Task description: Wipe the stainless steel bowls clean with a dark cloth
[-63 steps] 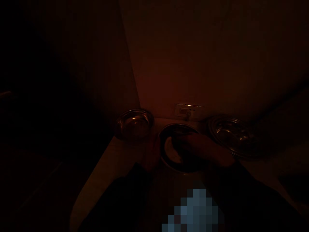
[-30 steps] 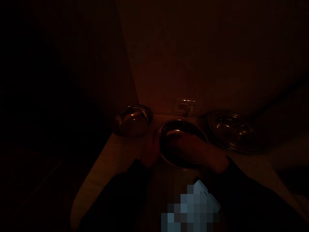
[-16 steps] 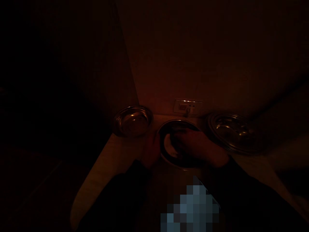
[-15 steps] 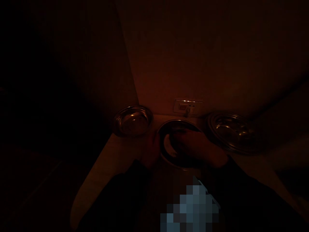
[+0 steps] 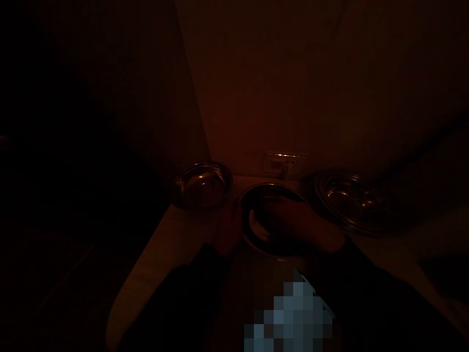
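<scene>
Grip of the right hand (image 5: 295, 218), in the head view, reaches over the right rim of a round, shiny metal bowl with a dark inside (image 5: 271, 188), its fingertips lost in shadow; whether they are apart, together or closed on something cannot be told. Within that bowl, just left of those fingers, shows a pale, curved patch (image 5: 258, 227), perhaps food or only the bowl's floor, its long axis slanting from upper left to lower right along the bowl's left wall. Of the two hands, the right is nearer it, being inside the bowl; the left hand (image 5: 229, 229) stands outside, against the bowl's left rim, and its grip is too dark to read. On the pale wooden surface (image 5: 146, 274), a shallow, shiny metal dish (image 5: 203, 188) lies behind and left of the bowl, and nested, round metal dishes (image 5: 346, 200) lie just right of it.
</scene>
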A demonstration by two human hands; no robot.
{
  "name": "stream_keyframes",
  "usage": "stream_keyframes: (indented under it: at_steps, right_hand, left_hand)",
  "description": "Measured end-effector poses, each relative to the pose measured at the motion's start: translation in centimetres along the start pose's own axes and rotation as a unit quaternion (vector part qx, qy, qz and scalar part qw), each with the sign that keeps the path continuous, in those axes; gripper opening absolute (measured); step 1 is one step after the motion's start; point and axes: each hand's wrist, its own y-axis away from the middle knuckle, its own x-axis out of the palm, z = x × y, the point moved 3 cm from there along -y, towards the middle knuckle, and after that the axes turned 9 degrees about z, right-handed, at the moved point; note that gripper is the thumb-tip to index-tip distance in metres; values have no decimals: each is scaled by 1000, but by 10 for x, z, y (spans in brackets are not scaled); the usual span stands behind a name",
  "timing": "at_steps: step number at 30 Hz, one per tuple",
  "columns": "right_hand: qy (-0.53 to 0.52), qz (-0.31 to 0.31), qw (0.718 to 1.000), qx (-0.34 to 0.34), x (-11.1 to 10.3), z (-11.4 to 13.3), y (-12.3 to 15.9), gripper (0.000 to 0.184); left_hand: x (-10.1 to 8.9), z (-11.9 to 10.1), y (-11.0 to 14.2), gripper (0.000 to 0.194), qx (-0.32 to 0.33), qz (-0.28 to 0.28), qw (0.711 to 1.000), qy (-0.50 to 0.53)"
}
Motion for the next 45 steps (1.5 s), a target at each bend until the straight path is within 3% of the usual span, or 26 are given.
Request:
stream_keyframes:
  at_steps: [5,9,14,22,27,36,45]
  right_hand:
    - [1,-6,1000,-9,-3,-5,1,33]
    - [6,-1,998,-67,0,13,4,34]
    - [-25,-13,990,-138,3,31,6,34]
    - [-3,-15,1000,-10,-1,2,1,34]
    - [4,-16,1000,-10,4,-8,-3,35]
    - [-14,-31,999,4,1,-4,-1,36]
    - [-22,-32,999,35,-3,-1,-4,36]
  left_hand:
    - [1,-1,0,33,4,-2,1000,21]
    - [1,0,-1,33,22,1,999,28]
    - [-1,3,-1,31,1,-11,999,45]
    - [-1,3,-1,34,20,6,999,28]
    - [0,4,0,34,9,8,998,55]
    - [-2,4,0,33,33,21,997,63]
    - [-8,5,0,31,23,-16,998,51]
